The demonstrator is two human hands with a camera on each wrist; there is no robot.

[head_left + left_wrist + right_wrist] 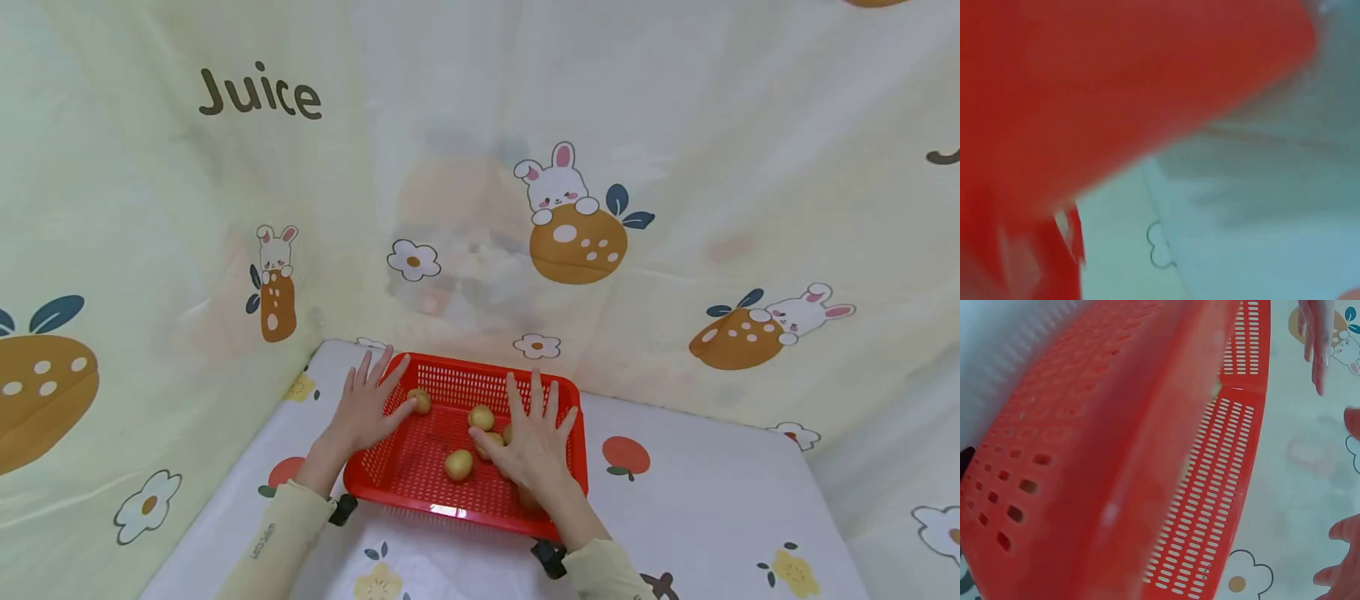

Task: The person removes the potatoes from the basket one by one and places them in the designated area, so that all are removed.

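Presently, the left hand (366, 414) and right hand (536, 447) are hovering over opposite sides of a red slotted plastic basket (411, 460), each grip standing wide, fingers splayed and holding nothing; whether either is touching it, I cannot tell. Inside, small yellow potatoes (459, 465) are lying loose, mostly rightward, so a lopsided lift could be sending them rolling and tipping the basket. Below, a white fruit-and-flower-printed worktop (697, 475) is supporting everything, while pale rabbit-printed sheets (442, 75) are enclosing it.
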